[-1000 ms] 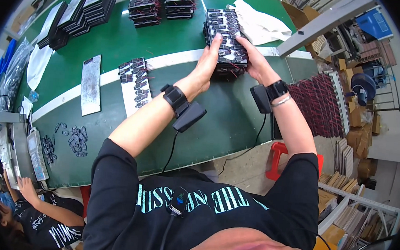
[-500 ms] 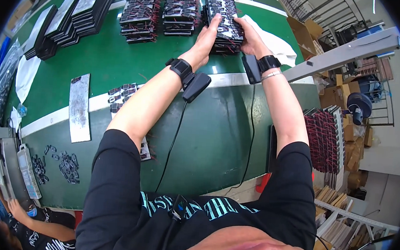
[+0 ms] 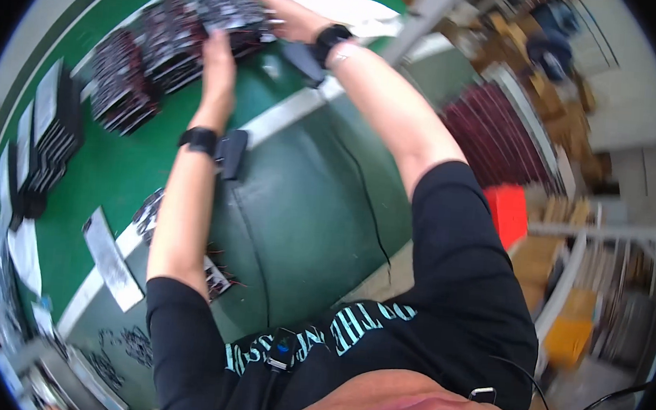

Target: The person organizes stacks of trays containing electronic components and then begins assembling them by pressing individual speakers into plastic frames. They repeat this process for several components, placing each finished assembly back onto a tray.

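Both hands reach to twelve o'clock on the green table (image 3: 146,167). The left hand (image 3: 217,61) and right hand (image 3: 292,19) — fingers straight, pressed together — flank a dark card stack (image 3: 232,8), seemingly set down beside two earlier stacks (image 3: 142,67); loose cards (image 3: 150,214) remain at eight o'clock.

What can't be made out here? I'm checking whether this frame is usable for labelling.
Head view only:
- Left hand and right hand: motion blur hides any grip.
- Dark stack between them: item type blurred.
- Far stacks: bent, small near rim.
- Green table near edge: body hides it.
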Motion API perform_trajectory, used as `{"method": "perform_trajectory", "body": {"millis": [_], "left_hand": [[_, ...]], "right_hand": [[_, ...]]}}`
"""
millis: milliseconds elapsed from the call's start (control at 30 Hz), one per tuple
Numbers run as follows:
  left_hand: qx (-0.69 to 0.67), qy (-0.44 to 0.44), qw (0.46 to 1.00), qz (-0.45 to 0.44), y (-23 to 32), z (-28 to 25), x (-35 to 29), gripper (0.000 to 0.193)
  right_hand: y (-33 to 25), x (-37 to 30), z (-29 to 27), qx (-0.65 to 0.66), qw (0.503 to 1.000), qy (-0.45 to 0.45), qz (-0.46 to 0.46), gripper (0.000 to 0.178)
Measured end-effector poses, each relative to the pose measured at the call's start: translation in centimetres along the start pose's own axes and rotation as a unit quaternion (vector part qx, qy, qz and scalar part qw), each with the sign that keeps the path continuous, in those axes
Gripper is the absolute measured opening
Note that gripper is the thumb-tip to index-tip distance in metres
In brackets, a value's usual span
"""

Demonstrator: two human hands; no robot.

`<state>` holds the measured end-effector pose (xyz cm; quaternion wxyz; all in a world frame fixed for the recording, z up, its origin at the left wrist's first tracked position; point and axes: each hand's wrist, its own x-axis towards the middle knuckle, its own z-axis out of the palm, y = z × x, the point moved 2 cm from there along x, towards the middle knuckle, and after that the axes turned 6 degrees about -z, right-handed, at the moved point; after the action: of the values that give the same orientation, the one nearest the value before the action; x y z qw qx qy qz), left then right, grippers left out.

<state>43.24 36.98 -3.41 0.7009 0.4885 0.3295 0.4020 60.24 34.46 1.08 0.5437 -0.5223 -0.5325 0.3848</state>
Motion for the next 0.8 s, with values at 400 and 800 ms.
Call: {"method": "perform_trajectory", "body": {"millis": [400, 800], "left_hand": [[0.210, 0.118, 0.968, 0.066, 1.9, 1.4, -11.4, 0.064], [0.083, -0.274, 0.952, -0.105, 4.6, 25.1, -15.7, 0.074]], "right_hand": [[-24.2, -31.2, 2.3, 0.094, 0.978, -0.025, -0.183, 0.038], [-20.3, -52.6, -18.1, 0.202, 0.795, 0.569, 0.063, 0.062]]}}
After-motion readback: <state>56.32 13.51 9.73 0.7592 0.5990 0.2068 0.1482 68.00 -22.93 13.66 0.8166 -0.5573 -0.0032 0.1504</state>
